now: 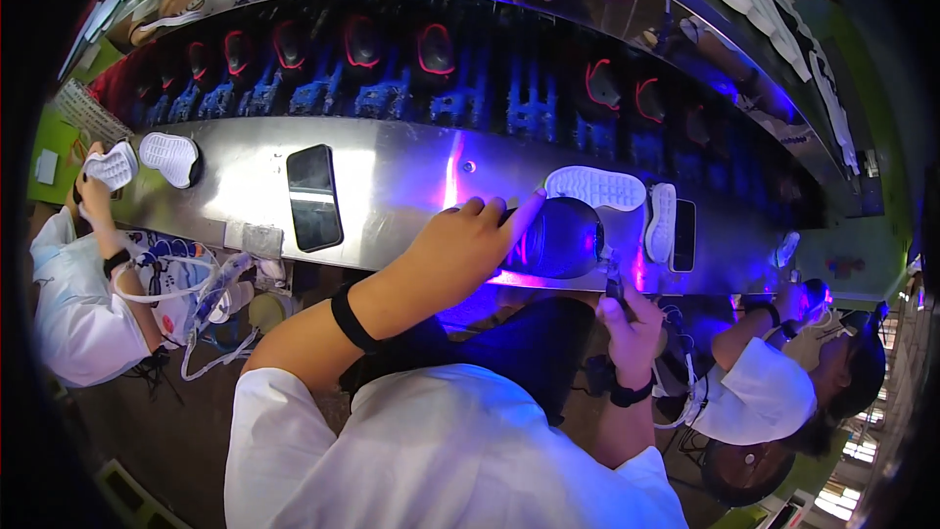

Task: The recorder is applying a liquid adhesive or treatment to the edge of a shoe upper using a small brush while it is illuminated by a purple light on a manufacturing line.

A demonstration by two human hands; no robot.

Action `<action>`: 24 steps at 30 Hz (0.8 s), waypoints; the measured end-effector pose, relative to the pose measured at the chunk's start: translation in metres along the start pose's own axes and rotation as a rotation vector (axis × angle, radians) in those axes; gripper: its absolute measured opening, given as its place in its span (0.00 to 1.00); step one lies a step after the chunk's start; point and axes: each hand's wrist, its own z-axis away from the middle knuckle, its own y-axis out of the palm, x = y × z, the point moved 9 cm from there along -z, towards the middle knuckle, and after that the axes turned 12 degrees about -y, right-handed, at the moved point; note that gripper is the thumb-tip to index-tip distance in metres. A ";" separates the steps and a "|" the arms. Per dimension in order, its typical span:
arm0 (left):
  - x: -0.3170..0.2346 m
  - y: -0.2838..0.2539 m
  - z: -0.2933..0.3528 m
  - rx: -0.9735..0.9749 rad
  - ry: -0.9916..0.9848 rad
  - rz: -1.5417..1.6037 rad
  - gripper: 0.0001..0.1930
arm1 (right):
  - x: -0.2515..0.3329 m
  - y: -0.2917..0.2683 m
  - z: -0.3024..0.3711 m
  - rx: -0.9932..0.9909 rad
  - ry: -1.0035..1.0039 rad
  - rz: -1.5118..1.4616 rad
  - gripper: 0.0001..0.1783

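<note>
Bench position, purple light over the work. We find the dark rounded shoe piece (563, 240) at the near edge of the metal bench (392, 176), between the two hands: immediately right of the left hand (452, 250), and up and slightly left of the right hand (632, 331). The left hand grasps its left side, index finger stretched along the far side; we cannot see the thumb. The right hand pinches a slim tool (614, 279), raised toward the piece's right side; we cannot tell whether the tip touches.

Just beyond the piece, partly hidden by it, we note a white sole (594, 184), tread up. Right of that stands a second white sole (661, 223), beside a dark phone (683, 235). A larger phone (313, 198) lies well left of the hands. Far side: dark shoes with red outlines (436, 49) in a row.
</note>
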 end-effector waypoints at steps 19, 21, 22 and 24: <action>-0.051 -0.010 0.045 0.441 -0.046 0.920 0.48 | 0.032 -0.016 -0.028 0.242 0.040 -0.292 0.20; -0.055 -0.004 0.046 0.523 -0.113 0.997 0.45 | 0.025 -0.019 -0.021 0.253 0.065 -0.324 0.20; -0.057 -0.001 0.047 0.531 -0.103 0.980 0.45 | 0.026 -0.019 -0.016 0.257 0.024 -0.329 0.21; -0.053 0.014 0.050 0.586 -0.246 1.146 0.45 | 0.023 -0.020 -0.007 0.249 -0.022 -0.336 0.21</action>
